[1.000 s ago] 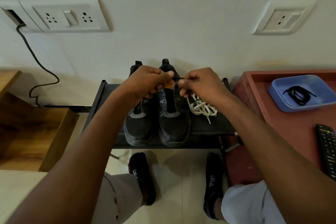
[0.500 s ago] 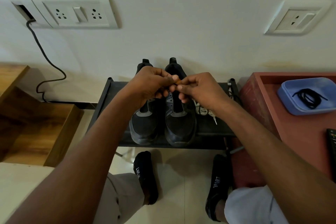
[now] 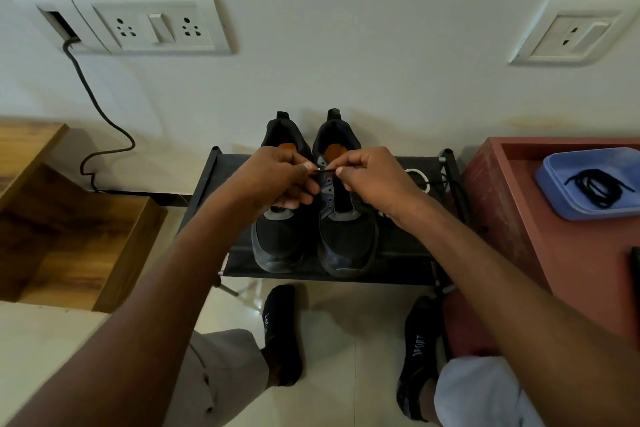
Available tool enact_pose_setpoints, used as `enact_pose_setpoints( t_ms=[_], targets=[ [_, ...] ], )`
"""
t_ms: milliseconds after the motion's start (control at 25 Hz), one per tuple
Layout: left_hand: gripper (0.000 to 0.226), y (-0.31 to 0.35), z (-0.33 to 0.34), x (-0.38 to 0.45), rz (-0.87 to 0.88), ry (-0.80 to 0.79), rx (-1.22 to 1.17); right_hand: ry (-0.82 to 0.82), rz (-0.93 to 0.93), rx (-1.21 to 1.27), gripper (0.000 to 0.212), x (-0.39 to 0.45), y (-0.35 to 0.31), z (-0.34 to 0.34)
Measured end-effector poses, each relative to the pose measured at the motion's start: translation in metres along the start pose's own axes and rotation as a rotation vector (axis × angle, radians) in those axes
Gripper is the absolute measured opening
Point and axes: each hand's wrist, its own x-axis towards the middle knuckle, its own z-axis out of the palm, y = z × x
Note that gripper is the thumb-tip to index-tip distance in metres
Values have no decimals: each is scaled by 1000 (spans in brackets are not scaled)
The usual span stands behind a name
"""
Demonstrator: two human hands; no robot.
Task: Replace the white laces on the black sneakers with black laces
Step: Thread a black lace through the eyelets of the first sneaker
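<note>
Two black sneakers stand side by side on a low black rack [image 3: 408, 253], toes toward me: the left sneaker [image 3: 277, 246] and the right sneaker [image 3: 346, 243]. Neither shows lacing in its eyelets. My left hand [image 3: 277, 180] and my right hand [image 3: 374, 180] hover over the right sneaker's tongue, and both pinch a short stretch of black lace [image 3: 325, 170] between them. Removed white laces [image 3: 420, 179] lie on the rack behind my right hand, mostly hidden. Another black lace [image 3: 595, 186] lies coiled in a blue tray [image 3: 561, 198].
The blue tray sits on a red-brown table [image 3: 581, 253] to the right, with a remote [image 3: 635, 260] at its edge. A wooden box [image 3: 69, 236] stands on the left. My socked feet [image 3: 280, 329] rest on the tiled floor below the rack.
My hands have moved slightly apart, so a short black lace now shows stretched between them. The view has shifted, and the sneakers' heels and orange insoles are visible.
</note>
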Motion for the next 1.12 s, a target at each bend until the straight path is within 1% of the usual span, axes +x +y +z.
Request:
enact_pose_setpoints(
  t_ms=[40,120,160,200,280,360,520,640,800,960,1040,1120],
  targets=[
    [17,-4,-4,0,-51,13,114,28,11,-13,20,1,2,5],
    [17,-16,-18,0,-121,38,443,33,7,-28,14,0,5,16],
    [16,-22,-25,-1,-146,21,555,6,-7,-57,9,-1,6,22],
    [16,-27,-32,-2,-167,-12,592,-23,-26,-102,5,-3,7,28],
    [21,-32,-44,-2,-192,-67,513,-48,-62,-211,4,-4,9,40],
    [25,-32,-50,2,-177,-93,453,-33,-71,-280,5,-3,9,51],
    [25,-35,-45,8,-190,-165,505,41,-59,-389,7,-3,7,70],
    [23,-35,-44,11,-187,-152,482,60,-123,-486,8,-2,3,72],
    [23,-37,-44,12,-232,-152,389,72,-254,-640,13,-5,0,77],
    [22,-43,-39,14,-271,-127,306,87,-312,-734,15,-7,-2,81],
    [19,-43,-38,15,-276,-124,291,86,-313,-738,15,-5,-1,82],
    [18,-43,-36,17,-270,-114,303,79,-251,-638,14,-6,1,84]
  ],
)
